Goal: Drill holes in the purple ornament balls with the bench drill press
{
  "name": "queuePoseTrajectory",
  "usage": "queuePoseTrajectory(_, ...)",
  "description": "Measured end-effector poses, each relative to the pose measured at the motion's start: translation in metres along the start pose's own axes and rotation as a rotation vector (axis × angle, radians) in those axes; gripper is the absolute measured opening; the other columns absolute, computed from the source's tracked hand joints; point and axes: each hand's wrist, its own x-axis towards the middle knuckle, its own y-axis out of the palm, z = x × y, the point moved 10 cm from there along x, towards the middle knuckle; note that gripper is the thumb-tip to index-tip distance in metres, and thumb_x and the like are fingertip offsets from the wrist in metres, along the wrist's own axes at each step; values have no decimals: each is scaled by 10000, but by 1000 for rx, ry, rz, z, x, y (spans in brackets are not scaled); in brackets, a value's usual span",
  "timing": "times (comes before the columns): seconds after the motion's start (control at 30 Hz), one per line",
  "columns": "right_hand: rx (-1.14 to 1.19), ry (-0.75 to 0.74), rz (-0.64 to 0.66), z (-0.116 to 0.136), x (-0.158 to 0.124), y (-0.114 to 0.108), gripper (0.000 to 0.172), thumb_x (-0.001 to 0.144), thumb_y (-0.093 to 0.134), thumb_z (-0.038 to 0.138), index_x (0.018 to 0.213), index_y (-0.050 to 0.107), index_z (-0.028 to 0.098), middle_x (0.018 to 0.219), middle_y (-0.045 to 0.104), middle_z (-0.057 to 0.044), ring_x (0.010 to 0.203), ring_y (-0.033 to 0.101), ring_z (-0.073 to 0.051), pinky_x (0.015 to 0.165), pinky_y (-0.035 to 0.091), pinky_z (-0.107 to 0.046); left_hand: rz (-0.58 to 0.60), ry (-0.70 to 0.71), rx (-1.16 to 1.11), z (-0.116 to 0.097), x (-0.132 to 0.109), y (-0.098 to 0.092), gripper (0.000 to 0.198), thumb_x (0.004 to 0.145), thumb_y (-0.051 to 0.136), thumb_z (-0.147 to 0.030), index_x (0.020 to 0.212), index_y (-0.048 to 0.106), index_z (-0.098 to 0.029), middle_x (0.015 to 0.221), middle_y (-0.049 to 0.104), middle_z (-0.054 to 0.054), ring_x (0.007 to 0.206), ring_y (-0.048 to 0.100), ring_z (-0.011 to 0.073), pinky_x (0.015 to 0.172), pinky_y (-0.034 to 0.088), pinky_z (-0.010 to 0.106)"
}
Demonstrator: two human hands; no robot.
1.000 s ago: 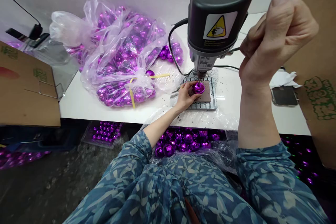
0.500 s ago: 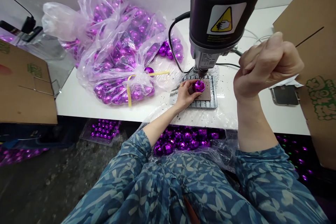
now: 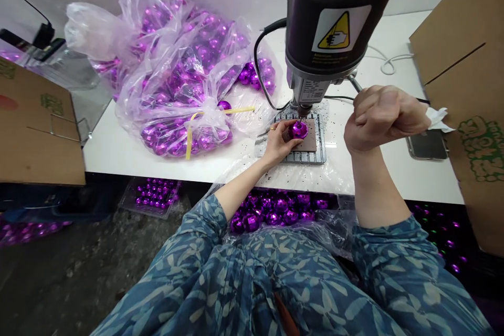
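Note:
Between the thumb and fingers of my left hand [image 3: 280,143] is a shiny purple mirror ball [image 3: 298,129]. It rests on a brown pad [image 3: 309,142] over the slotted metal base plate [image 3: 321,155] of a drill press [image 3: 326,16]. The drill bit [image 3: 301,117] points down at the top of the ball; whether it is inside cannot be made out. My right hand [image 3: 384,117] is closed in a fist around the press's feed lever [image 3: 355,83], whose end is hidden by the fingers.
A clear plastic bag [image 3: 177,73] full of purple balls lies at the left of the white table. More purple balls [image 3: 275,210] sit below the table's front edge. Cardboard boxes [image 3: 35,126] flank both sides. A phone [image 3: 427,144] lies at the right; dark shavings surround the base.
My right hand has come down with the feed lever, turning as it goes. My left hand keeps the mirror ball in the same place.

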Motion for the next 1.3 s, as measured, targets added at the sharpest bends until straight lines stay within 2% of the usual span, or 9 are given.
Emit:
queuePoseTrajectory(0.27,-14,76,49,2,-5,2,826,936,606,678,564,103,138,422,60,37,367,134,10,424,135,-245,-28,0,-11,3,-2,-2,535,803,963,-248,1273,710,-268,1300,752,117,1328,617,363,1167,512,626)
queuePoseTrajectory(0.43,2,262,72,7,35,33,827,881,659,730,570,141,164,414,156,51,358,247,-4,426,143,-238,-30,4,-36,6,0,1,552,794,962,-232,1281,701,-253,1311,743,116,1338,633,340,1181,519,594)
queuePoseTrajectory(0.63,48,458,136,-11,76,72,873,519,676,984,517,308,193,409,275,59,328,283,-48,369,72,-305,-104,215,117,-32,-33,-13,476,861,907,-371,1258,678,-243,1220,758,91,1182,707,296,1040,593,557)
queuePoseTrajectory(0.7,70,464,128,-13,78,74,863,541,690,968,514,306,195,407,268,62,326,287,-47,377,67,-298,66,387,177,-60,-68,0,427,911,851,-473,1244,696,-254,1133,768,61,1083,732,265,971,616,507)
queuePoseTrajectory(0.83,104,454,121,-9,74,73,793,634,755,862,507,352,191,416,303,55,336,293,-38,401,70,-289,657,673,443,-86,-174,57,366,1007,738,-514,1275,743,-265,1181,801,114,987,763,251,829,621,388)
queuePoseTrajectory(0.93,108,471,112,-7,73,72,766,640,784,813,516,369,181,428,338,59,346,282,-31,417,62,-272,728,870,540,-87,-212,63,297,1026,719,-454,1267,738,-281,1365,782,131,1103,768,265,860,630,376)
queuePoseTrajectory(1.03,124,474,115,-5,74,72,694,745,803,682,524,396,165,436,344,54,356,298,-24,421,68,-251,300,813,273,-85,-150,5,96,1034,651,-278,1118,696,-267,1092,823,54,1011,776,209,874,640,364)
queuePoseTrajectory(1.17,136,464,118,-4,75,70,669,797,790,617,521,404,144,434,345,48,354,305,-8,406,73,-232,-329,237,153,-17,15,-111,152,1009,543,-111,1039,628,-233,964,741,46,912,724,184,871,597,352)
queuePoseTrajectory(1.3,90,500,124,-8,73,67,696,751,791,645,514,403,118,433,361,59,365,331,13,413,120,-188,-330,-153,189,44,148,-138,212,928,587,-38,1003,669,-218,1053,735,97,1068,701,266,1078,531,449)
